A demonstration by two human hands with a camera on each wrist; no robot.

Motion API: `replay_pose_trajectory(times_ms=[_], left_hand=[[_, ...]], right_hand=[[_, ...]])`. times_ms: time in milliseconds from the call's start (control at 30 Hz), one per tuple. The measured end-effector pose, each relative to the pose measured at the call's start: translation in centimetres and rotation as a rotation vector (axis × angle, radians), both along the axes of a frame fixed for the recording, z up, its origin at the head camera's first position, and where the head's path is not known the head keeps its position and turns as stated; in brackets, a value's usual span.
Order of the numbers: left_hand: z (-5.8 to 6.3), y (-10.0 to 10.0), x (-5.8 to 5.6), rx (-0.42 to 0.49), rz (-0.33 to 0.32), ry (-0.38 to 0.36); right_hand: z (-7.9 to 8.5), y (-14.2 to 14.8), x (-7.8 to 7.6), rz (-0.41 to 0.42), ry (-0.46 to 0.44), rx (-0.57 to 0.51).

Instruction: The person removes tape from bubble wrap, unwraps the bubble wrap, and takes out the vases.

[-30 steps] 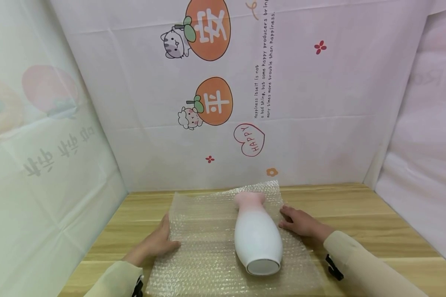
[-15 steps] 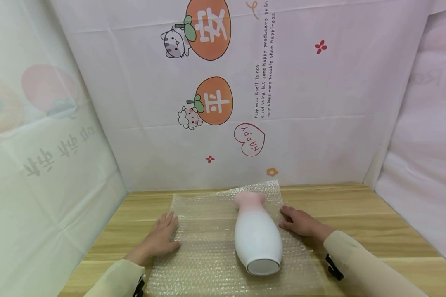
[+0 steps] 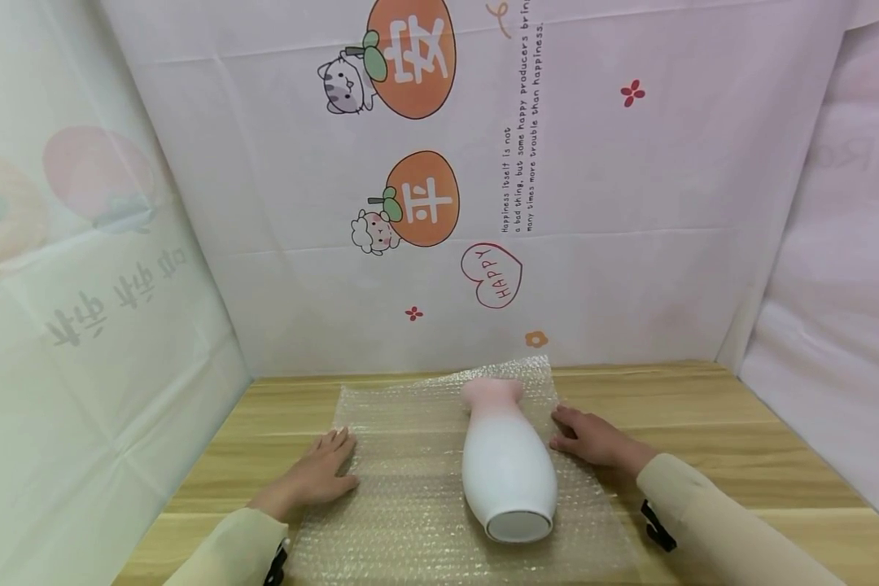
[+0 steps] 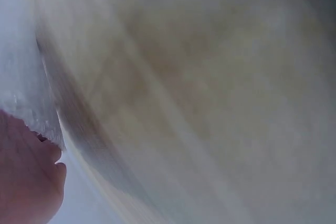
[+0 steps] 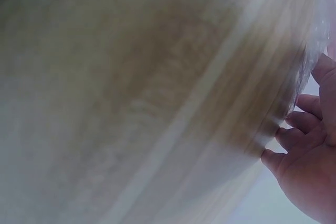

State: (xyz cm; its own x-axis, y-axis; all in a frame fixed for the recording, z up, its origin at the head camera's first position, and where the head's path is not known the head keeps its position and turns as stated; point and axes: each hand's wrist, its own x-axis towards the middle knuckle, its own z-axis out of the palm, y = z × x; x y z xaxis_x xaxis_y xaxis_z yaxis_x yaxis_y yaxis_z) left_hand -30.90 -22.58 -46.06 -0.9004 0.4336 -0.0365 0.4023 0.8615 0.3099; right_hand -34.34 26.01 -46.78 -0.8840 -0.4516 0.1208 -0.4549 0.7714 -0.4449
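Behind the wood-grain table (image 3: 688, 407), a creased white sheet (image 3: 601, 277) hangs like a wall, printed with orange fruits (image 3: 422, 199), a red-outlined heart (image 3: 492, 277) and sideways English lettering (image 3: 519, 155). Left of the table hangs a pale sheet (image 3: 51, 423) with faint prints (image 3: 98, 167); right of the table, a wrinkled sheet (image 3: 842, 358). Soft light covers all three, pinkish towards the table's right.

- far cloth (image 3: 615, 285) on my feed: 安 on one orange (image 3: 443, 61), 平 on the orange nearer the red heart (image 3: 492, 303)
- that heart says HAPPY
- sideways print (image 3: 516, 183): "Happiness itself is not a bad thing, but some happy producers…"
- left cloth (image 3: 179, 350): lettering too faint for me
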Motion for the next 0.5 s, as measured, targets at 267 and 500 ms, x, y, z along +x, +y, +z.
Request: replay_pose_trajectory(times_ms=[267, 500], left_hand=[[-0.23, -0.22, 0.02, -0.035, -0.016, -0.056], [-0.11, -0.37, -0.25, -0.017, -0.052, -0.089]], right_hand=[[0.26, -0.20, -0.02, 0.002, -0.016, 0.006], [0.58, -0.28, -0.17, 0.026, 0.003, 0.016]])
